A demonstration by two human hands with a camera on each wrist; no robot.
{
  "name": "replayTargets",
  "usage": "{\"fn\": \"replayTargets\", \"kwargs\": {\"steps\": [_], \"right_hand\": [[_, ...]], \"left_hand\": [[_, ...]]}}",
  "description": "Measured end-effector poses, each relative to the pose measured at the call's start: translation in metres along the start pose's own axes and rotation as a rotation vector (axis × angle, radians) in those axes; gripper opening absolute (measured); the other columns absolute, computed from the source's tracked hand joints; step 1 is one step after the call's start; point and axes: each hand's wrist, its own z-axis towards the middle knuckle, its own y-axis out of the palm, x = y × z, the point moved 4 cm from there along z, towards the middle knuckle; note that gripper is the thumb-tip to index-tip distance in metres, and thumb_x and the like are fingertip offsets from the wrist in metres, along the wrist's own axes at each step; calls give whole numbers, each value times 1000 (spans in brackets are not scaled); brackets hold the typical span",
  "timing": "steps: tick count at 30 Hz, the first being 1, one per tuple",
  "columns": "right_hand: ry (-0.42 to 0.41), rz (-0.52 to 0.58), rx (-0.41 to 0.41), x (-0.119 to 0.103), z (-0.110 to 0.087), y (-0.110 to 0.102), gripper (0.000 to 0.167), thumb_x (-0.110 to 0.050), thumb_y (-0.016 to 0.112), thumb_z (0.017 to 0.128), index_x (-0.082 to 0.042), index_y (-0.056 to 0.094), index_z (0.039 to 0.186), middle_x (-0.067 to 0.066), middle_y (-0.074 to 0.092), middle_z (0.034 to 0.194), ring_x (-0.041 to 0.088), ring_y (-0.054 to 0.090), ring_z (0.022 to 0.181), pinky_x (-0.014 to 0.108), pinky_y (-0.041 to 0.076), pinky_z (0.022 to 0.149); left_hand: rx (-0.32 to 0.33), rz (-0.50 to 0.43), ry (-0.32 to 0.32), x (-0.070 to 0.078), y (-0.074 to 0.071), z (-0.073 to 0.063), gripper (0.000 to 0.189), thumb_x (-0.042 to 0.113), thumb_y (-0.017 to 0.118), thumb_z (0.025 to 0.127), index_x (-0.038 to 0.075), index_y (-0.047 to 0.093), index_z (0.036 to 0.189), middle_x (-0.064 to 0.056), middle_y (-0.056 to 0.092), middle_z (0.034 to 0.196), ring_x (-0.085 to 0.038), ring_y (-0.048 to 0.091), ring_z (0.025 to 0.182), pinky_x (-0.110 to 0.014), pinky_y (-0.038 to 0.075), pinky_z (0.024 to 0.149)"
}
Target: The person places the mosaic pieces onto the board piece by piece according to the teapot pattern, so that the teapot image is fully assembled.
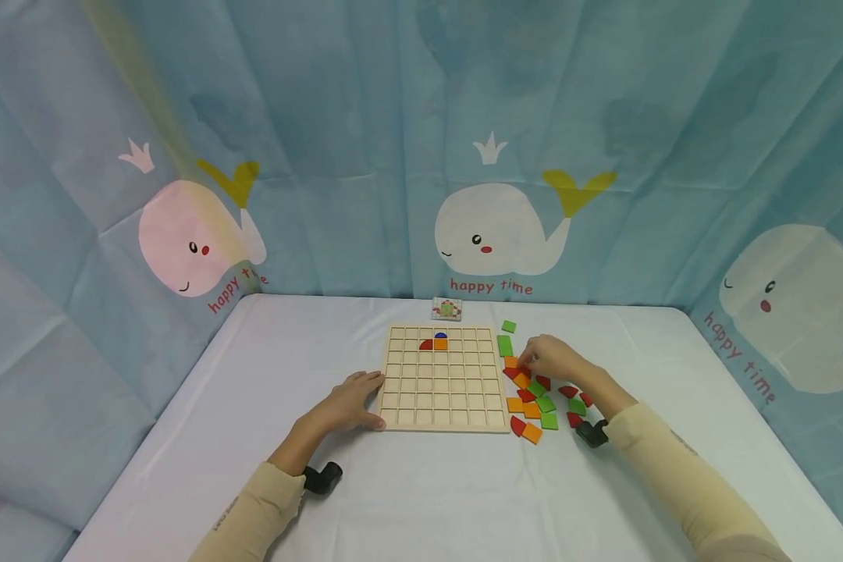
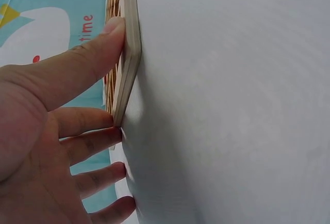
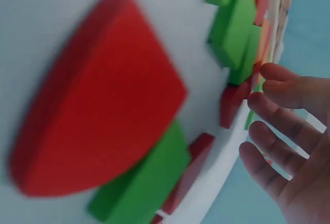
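A wooden grid board (image 1: 421, 398) lies on the table. My left hand (image 1: 347, 402) spans its near left corner, thumb against the edge (image 2: 132, 33) and fingers spread along the left side. In the grid's upper part sit a blue half-round piece (image 1: 440, 336), a red quarter-round piece (image 1: 426, 345) and an orange square (image 1: 441, 345). My right hand (image 1: 555, 357) reaches down into the loose pieces right of the board. Its thumb and index tips come close together right at a red piece (image 3: 255, 74); I cannot tell whether they grip it.
Loose green squares (image 1: 548, 421), orange squares (image 1: 531, 433) and red quarter-round pieces (image 1: 567, 392) lie scattered along the board's right side. A small pattern card (image 1: 446, 309) rests behind the board. A blue whale-print curtain (image 1: 365, 234) hangs behind the white-covered table (image 1: 428, 499).
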Motion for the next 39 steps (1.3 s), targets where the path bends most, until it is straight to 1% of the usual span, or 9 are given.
{"fn": "replayTargets", "kwargs": {"steps": [6, 13, 16, 19, 23, 28, 32, 35, 39], "right_hand": [[28, -4, -6, 6, -4, 2, 19, -8, 64, 89, -11, 79, 100, 4, 70, 99, 19, 56, 89, 43, 53, 92], [91, 39, -30, 12, -8, 2, 19, -7, 66, 88, -8, 76, 104, 4, 67, 98, 17, 56, 84, 36, 55, 86], [80, 10, -13, 13, -8, 2, 18, -5, 67, 87, -9, 76, 102, 6, 65, 99, 19, 55, 87, 38, 55, 88], [49, -26, 13, 12, -7, 1, 18, -3, 67, 87, -10, 77, 99, 7, 65, 103, 22, 55, 93, 43, 54, 93], [42, -24, 13, 12, -7, 2, 19, -2, 65, 86, -10, 77, 99, 6, 67, 103, 23, 56, 94, 46, 53, 95], [106, -5, -6, 13, -10, 1, 20, -10, 67, 89, -7, 75, 107, 6, 68, 103, 20, 56, 90, 43, 54, 94], [185, 15, -21, 14, -12, 0, 28, -22, 70, 90, -6, 71, 113, 7, 69, 102, 18, 58, 84, 40, 56, 90], [197, 25, -10, 15, -13, 0, 30, -22, 70, 90, -6, 70, 115, 8, 70, 102, 18, 59, 83, 40, 56, 89], [164, 47, 6, 14, -12, 0, 27, -17, 70, 90, -7, 70, 114, 9, 69, 106, 19, 59, 88, 42, 55, 91]], "left_hand": [[-2, 1, -3, 0, 0, 1, 87, 26, 83, 75, 1, 41, 147, -16, 37, 155, -41, 26, 146, -65, 24, 114], [-8, 0, 2, 1, 0, 1, 87, 25, 83, 75, 0, 41, 146, -16, 37, 155, -40, 27, 145, -65, 26, 113], [-7, -2, -2, 0, 0, 1, 86, 24, 83, 75, 0, 41, 146, -16, 37, 155, -40, 27, 146, -64, 26, 113], [-5, -2, -4, 0, 0, 1, 86, 24, 84, 75, 0, 41, 146, -16, 37, 155, -40, 27, 146, -64, 26, 113], [-4, -5, -2, 0, 0, 1, 86, 24, 84, 75, 0, 41, 146, -16, 37, 155, -40, 27, 146, -64, 26, 113], [-4, -9, -2, 1, 0, 0, 86, 24, 83, 75, 0, 41, 146, -16, 37, 155, -40, 27, 146, -64, 26, 113], [-3, -4, -7, 2, 0, 0, 87, 24, 84, 74, 0, 41, 146, -16, 37, 155, -40, 27, 146, -64, 26, 113], [-2, -3, -8, 1, 0, 1, 87, 24, 84, 74, 1, 41, 147, -16, 37, 155, -40, 27, 146, -64, 26, 113], [-1, -3, -8, 0, 0, 1, 88, 25, 84, 74, 2, 40, 147, -15, 37, 156, -40, 26, 146, -64, 26, 113]]}}
